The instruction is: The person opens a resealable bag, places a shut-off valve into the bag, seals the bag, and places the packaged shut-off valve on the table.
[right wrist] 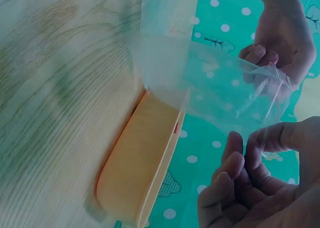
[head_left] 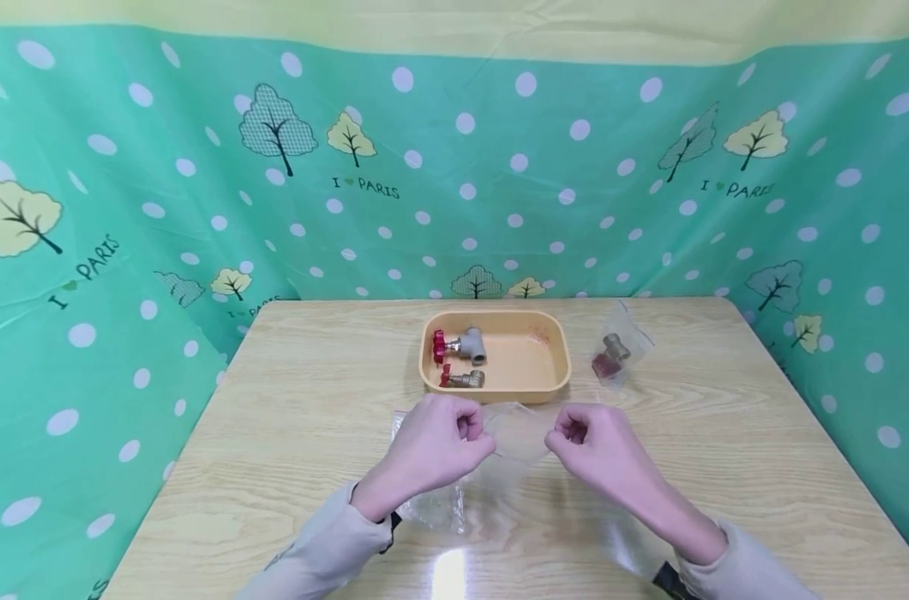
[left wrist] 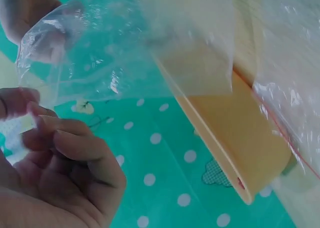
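Note:
A clear plastic zip bag (head_left: 520, 432) is stretched between both hands, in front of the tray. My left hand (head_left: 441, 442) pinches one side of its top edge between thumb and forefinger; in the left wrist view the bag (left wrist: 125, 47) spreads out from those fingertips. On the other side my right hand (head_left: 600, 442) pinches the edge the same way, as the right wrist view shows with the bag (right wrist: 215, 82) hanging from it. Nothing shows inside this bag. Under the left forearm another clear bag (head_left: 435, 507) lies flat on the table.
A shallow orange tray (head_left: 525, 387) stands beyond the hands. It holds a grey valve with a red handle (head_left: 471, 343) and a smaller metal valve with a red handle (head_left: 465, 379). To its right lies a bag with a red-handled metal valve (head_left: 613, 354). A green curtain surrounds the wooden table (head_left: 312, 400).

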Action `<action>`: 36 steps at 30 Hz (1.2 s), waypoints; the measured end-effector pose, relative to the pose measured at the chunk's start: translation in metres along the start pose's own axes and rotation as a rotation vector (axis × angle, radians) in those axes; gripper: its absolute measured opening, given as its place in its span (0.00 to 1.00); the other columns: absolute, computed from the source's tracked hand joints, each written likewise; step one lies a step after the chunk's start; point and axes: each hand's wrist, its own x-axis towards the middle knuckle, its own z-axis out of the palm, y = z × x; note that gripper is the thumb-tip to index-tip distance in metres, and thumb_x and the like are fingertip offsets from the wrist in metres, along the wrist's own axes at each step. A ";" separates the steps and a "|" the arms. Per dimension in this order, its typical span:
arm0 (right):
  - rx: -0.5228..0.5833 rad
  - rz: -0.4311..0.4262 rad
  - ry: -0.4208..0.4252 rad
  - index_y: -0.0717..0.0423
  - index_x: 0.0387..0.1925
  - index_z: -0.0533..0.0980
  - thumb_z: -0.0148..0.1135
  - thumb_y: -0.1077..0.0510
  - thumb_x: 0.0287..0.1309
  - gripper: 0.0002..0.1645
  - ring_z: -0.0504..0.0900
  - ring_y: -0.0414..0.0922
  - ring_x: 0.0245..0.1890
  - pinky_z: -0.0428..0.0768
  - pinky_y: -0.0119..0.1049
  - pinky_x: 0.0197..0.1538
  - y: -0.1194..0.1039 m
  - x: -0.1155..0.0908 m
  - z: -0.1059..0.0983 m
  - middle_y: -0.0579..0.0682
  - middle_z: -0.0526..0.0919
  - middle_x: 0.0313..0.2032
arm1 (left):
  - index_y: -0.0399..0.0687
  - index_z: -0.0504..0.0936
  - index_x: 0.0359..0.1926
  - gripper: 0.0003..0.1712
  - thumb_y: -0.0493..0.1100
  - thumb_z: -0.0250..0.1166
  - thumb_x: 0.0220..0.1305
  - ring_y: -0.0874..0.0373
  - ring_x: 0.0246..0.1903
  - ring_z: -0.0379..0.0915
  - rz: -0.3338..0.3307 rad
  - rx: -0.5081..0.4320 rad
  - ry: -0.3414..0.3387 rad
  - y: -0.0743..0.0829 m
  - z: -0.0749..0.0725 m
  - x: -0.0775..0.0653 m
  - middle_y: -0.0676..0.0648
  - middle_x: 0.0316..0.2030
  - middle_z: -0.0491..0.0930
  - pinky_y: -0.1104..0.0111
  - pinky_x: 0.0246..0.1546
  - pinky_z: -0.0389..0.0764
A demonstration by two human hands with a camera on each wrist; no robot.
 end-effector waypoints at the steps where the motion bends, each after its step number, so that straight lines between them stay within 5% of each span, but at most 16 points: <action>1: 0.002 0.010 -0.006 0.48 0.20 0.78 0.63 0.67 0.52 0.12 0.74 0.38 0.21 0.74 0.31 0.26 0.001 0.000 -0.001 0.39 0.77 0.19 | 0.58 0.76 0.22 0.09 0.41 0.68 0.51 0.67 0.17 0.60 0.011 0.024 0.014 0.000 0.000 0.000 0.63 0.15 0.66 0.71 0.19 0.63; 3: 0.010 0.020 -0.021 0.48 0.21 0.79 0.63 0.67 0.52 0.11 0.76 0.38 0.21 0.75 0.31 0.27 0.001 0.000 -0.001 0.40 0.79 0.20 | 0.57 0.81 0.33 0.07 0.42 0.70 0.51 0.64 0.24 0.69 0.044 0.048 0.024 -0.001 0.000 0.001 0.60 0.24 0.74 0.70 0.26 0.71; 6: 0.018 0.017 -0.036 0.48 0.21 0.79 0.64 0.66 0.52 0.11 0.76 0.39 0.22 0.76 0.31 0.27 -0.001 0.001 -0.002 0.40 0.80 0.20 | 0.53 0.81 0.55 0.24 0.47 0.72 0.57 0.58 0.46 0.77 0.107 0.015 -0.022 -0.005 0.004 0.002 0.56 0.47 0.80 0.63 0.45 0.80; 9: 0.031 0.007 -0.049 0.48 0.21 0.79 0.64 0.66 0.53 0.10 0.76 0.39 0.22 0.75 0.32 0.26 -0.004 0.002 -0.001 0.40 0.79 0.20 | 0.57 0.68 0.75 0.47 0.61 0.75 0.60 0.55 0.68 0.67 0.129 -0.022 -0.102 -0.010 0.010 0.003 0.55 0.70 0.70 0.51 0.65 0.74; 12: 0.032 -0.003 -0.059 0.49 0.21 0.79 0.63 0.66 0.53 0.10 0.76 0.39 0.22 0.75 0.32 0.25 -0.005 0.004 0.000 0.40 0.79 0.20 | 0.67 0.49 0.84 0.68 0.72 0.79 0.50 0.53 0.79 0.49 0.119 -0.022 -0.149 -0.015 0.021 0.003 0.56 0.81 0.52 0.42 0.72 0.62; 15: 0.022 -0.014 -0.061 0.48 0.21 0.79 0.64 0.66 0.52 0.11 0.75 0.39 0.21 0.75 0.31 0.25 -0.005 0.005 0.000 0.39 0.79 0.20 | 0.71 0.36 0.84 0.82 0.73 0.83 0.41 0.52 0.81 0.40 0.093 -0.020 -0.152 -0.017 0.034 0.002 0.56 0.83 0.41 0.39 0.74 0.56; 19: 0.022 -0.022 -0.070 0.48 0.21 0.79 0.64 0.66 0.53 0.11 0.74 0.38 0.21 0.74 0.31 0.24 -0.006 0.005 0.000 0.39 0.78 0.19 | 0.68 0.31 0.84 0.88 0.67 0.88 0.36 0.53 0.81 0.39 0.077 -0.065 -0.152 -0.019 0.050 0.002 0.56 0.83 0.38 0.41 0.75 0.55; 36: 0.022 -0.038 -0.122 0.48 0.22 0.79 0.66 0.64 0.56 0.11 0.74 0.38 0.20 0.74 0.31 0.23 -0.009 0.003 -0.006 0.39 0.78 0.20 | 0.71 0.37 0.84 0.84 0.61 0.88 0.36 0.57 0.73 0.55 0.111 -0.185 -0.199 -0.021 0.053 0.007 0.55 0.77 0.54 0.42 0.70 0.65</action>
